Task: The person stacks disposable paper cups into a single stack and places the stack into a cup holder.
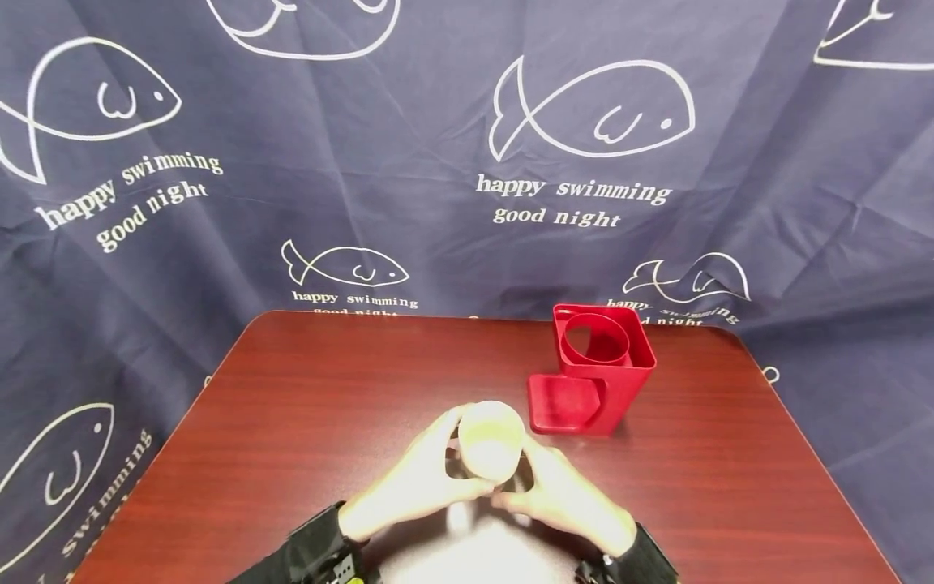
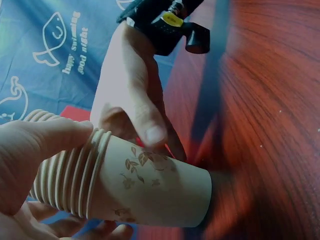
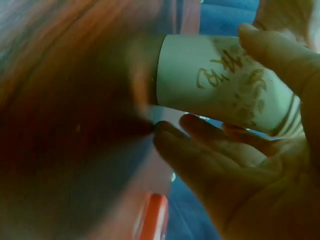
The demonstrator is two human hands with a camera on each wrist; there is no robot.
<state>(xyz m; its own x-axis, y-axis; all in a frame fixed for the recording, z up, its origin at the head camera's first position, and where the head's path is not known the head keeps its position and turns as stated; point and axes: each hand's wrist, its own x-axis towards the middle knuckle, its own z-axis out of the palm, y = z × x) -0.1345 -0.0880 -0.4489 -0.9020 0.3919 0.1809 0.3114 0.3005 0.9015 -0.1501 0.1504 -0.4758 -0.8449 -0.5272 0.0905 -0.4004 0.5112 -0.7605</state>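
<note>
Stack of nested paper cups point(image 1: 490, 439) held above the worktop point(image 1: 306, 389), fingers of left hand point(image 1: 412, 478) and right hand point(image 1: 565, 495) curled round it; red cup dispenser point(image 1: 594, 377) nearby.

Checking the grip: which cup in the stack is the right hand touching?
The outermost cup, the one with the leaf print; the right hand's fingertips rest on its wall.

Bare hands, black wrist gear

Black straps or cuffs round both wrists, left hand point(image 1: 416, 487) and right hand point(image 1: 565, 495) otherwise uncovered. Small yellow bit on the left wrist rig, same yellow tab on the black mount point(image 2: 172, 25) in the left wrist view, with a chunky black clip hanging off it.
</note>
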